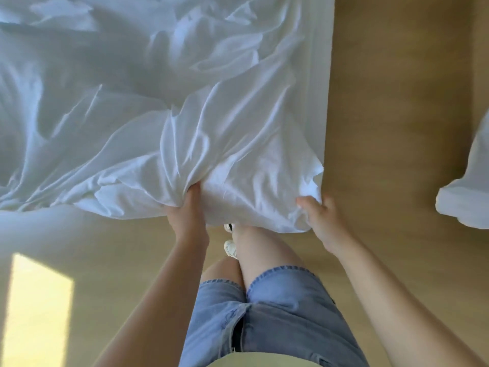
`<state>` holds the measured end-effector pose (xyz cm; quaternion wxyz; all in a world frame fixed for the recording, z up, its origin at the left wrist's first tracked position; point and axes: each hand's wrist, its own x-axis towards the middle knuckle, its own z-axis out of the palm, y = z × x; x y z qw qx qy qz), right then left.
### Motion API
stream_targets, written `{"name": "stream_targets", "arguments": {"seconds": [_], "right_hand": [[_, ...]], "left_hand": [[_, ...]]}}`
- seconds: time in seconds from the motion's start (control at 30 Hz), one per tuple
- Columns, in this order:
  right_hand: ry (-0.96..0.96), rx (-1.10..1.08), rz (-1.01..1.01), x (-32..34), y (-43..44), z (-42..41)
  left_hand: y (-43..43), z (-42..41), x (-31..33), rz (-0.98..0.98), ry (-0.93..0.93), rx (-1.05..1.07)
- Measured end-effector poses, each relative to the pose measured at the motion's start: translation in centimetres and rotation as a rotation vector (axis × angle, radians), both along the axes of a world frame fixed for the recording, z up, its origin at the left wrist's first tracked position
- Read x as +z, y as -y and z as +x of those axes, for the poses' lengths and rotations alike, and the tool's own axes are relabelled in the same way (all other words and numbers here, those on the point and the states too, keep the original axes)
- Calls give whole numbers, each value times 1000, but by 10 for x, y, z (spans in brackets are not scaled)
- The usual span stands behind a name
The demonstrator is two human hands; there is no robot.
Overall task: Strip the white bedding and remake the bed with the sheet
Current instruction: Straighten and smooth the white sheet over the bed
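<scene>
The white sheet [211,128] stretched away ahead of both hands, its near edge bunched in the left hand [188,211] and its corner pinched by the right hand [321,221].

Light-blue denim shorts [277,313], knee-length, stitched hems; white sneakers [230,248]; pale cream top [264,361] at waist.

Crumpled white sheet [164,102] spread ahead of the fingers, left hand [189,210] gripped a bunched fold at its near edge, right hand [321,218] pinched the corner, wooden floor [391,128] beyond the right fingers, white bedding [465,197] farther right, denim shorts [267,313] below.
</scene>
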<state>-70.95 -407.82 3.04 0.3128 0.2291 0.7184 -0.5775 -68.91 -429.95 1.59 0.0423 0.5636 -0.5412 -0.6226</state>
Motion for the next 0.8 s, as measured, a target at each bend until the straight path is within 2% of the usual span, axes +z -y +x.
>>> {"name": "stream_targets", "arguments": {"seconds": [0.1, 0.23, 0.33, 0.43, 0.5, 0.7, 0.77, 0.8], "right_hand": [[143, 72, 10, -30, -13, 0], [375, 101, -117, -64, -18, -15], [456, 36, -175, -86, -5, -33], [568, 63, -263, -101, 9, -43], [562, 88, -290, -107, 17, -43], [429, 63, -308, -104, 32, -46], [356, 109, -290, -98, 33, -41], [326, 138, -285, -94, 31, -38]], "left_hand": [[-11, 13, -15, 37, 28, 21], [-14, 13, -29, 9, 71, 12], [-23, 6, -41, -69, 46, 51], [-45, 2, -51, -154, 131, 144], [-67, 4, -53, -172, 207, 178], [-117, 4, -47, -301, 109, 135], [-127, 1, -41, -388, 150, 57], [-134, 1, -37, -496, 177, -47]]}}
